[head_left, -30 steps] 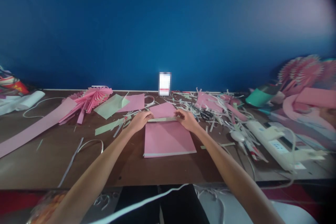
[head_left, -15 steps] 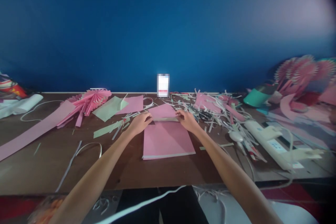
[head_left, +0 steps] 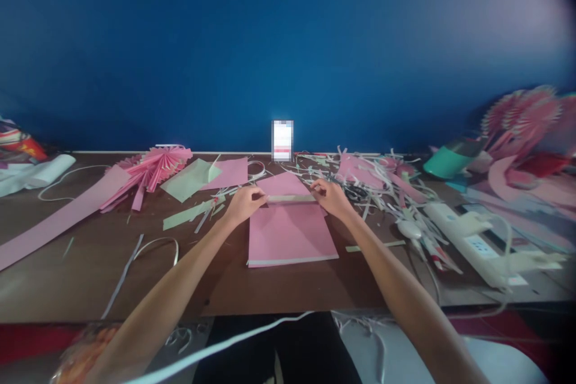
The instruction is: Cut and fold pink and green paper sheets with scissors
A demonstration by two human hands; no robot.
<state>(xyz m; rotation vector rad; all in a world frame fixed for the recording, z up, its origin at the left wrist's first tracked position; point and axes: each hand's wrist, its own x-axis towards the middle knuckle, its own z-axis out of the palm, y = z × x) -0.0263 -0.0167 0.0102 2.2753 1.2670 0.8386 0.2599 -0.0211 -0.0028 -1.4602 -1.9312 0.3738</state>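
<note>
A pink paper sheet [head_left: 290, 234] lies flat on the brown table [head_left: 279, 288] in front of me. Its far edge is turned over into a narrow pale fold [head_left: 291, 198]. My left hand [head_left: 243, 204] pinches the left end of that fold, fingers closed on the paper. My right hand [head_left: 332, 198] pinches the right end the same way. Another pink sheet [head_left: 282, 183] lies just beyond the fold.
Pleated pink fans [head_left: 150, 169] and a long pink strip [head_left: 58, 219] lie at the left. Paper shreds [head_left: 378, 189], a white power strip [head_left: 472, 243] and a teal cup [head_left: 443, 163] crowd the right. A small white card [head_left: 282, 140] leans on the blue wall.
Both hands stay on the fold at the sheet's far edge; the right hand has shifted slightly outward. The view has moved a little.
</note>
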